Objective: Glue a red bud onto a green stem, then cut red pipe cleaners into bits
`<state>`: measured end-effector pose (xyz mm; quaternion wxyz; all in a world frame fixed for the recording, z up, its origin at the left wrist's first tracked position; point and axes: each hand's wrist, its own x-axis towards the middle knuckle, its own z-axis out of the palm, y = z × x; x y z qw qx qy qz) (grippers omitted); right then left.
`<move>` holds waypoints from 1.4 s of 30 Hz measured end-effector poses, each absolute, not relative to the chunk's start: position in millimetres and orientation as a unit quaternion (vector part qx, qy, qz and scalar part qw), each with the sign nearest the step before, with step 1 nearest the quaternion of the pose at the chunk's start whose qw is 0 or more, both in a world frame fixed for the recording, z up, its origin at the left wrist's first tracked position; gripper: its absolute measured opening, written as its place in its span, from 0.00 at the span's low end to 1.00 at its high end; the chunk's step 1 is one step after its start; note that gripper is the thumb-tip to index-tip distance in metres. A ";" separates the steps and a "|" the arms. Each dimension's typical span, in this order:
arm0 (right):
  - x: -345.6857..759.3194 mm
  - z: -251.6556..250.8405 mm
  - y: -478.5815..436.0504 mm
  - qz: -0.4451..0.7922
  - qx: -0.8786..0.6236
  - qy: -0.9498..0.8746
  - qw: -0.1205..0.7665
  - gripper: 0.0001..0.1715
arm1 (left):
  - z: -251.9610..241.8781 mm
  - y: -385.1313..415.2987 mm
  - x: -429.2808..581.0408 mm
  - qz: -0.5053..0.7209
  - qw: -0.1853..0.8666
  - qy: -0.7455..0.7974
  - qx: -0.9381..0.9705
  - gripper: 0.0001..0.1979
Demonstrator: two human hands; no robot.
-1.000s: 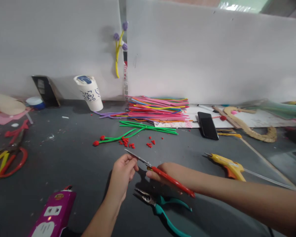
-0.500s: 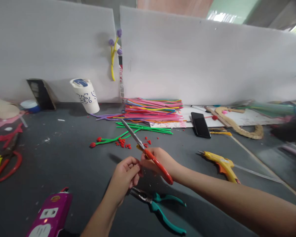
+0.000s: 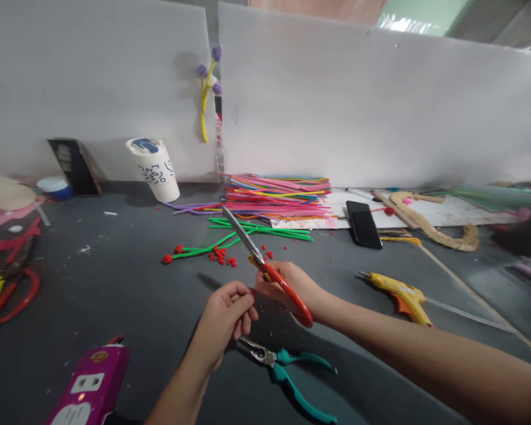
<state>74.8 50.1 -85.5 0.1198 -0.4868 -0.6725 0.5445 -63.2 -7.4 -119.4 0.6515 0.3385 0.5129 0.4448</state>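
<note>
My right hand (image 3: pixel 298 283) is closed on red-handled scissors (image 3: pixel 243 235), their blades pointing up and left, away from me. Close beside it, my left hand (image 3: pixel 221 313) pinches a small red piece (image 3: pixel 253 291), mostly hidden by the fingers. Beyond the hands lie small red bits (image 3: pixel 220 254) and two green stems (image 3: pixel 199 250) with red tips. Pliers (image 3: pixel 287 369) with teal handles rest spread on the table just below my hands.
A bundle of coloured pipe cleaners (image 3: pixel 278 198) lies at the back, with green ones (image 3: pixel 283 232) in front. To the right are a yellow glue gun (image 3: pixel 402 295) and a phone (image 3: pixel 363 224). A purple power strip (image 3: pixel 92 378), another pair of scissors (image 3: pixel 30 301) and a white cup (image 3: pixel 157 171) stand left.
My right hand and the scissors have shifted slightly right, away from my left fingertips. More of the red piece shows between the hands. The view has moved a little.
</note>
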 end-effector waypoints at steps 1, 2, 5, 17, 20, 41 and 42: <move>74.7 -85.6 50.3 0.544 -0.485 -0.674 0.119 0.07 | -119.8 -7.1 -63.3 0.445 0.651 0.512 0.339 0.07; 74.6 -85.8 50.7 0.543 -0.483 -0.677 0.119 0.08 | -120.0 -6.8 -63.3 0.445 0.650 0.513 0.340 0.07; 76.2 -86.6 53.8 0.533 -0.483 -0.685 0.117 0.12 | -119.6 -6.0 -63.6 0.461 0.635 0.518 0.339 0.08; 106.6 -68.4 37.5 0.329 -0.450 -0.821 -0.123 0.34 | -119.7 -4.2 -67.6 0.561 0.550 0.549 0.285 0.06; 105.1 -73.1 36.8 0.342 -0.443 -0.820 -0.119 0.34 | -120.1 -3.4 -68.3 0.559 0.547 0.551 0.290 0.06; 102.8 -70.0 34.7 0.370 -0.429 -0.815 -0.126 0.35 | -118.9 -5.2 -67.8 0.572 0.536 0.548 0.291 0.05; 102.7 -70.1 34.9 0.370 -0.426 -0.816 -0.126 0.35 | -118.9 -5.0 -68.1 0.571 0.538 0.548 0.292 0.06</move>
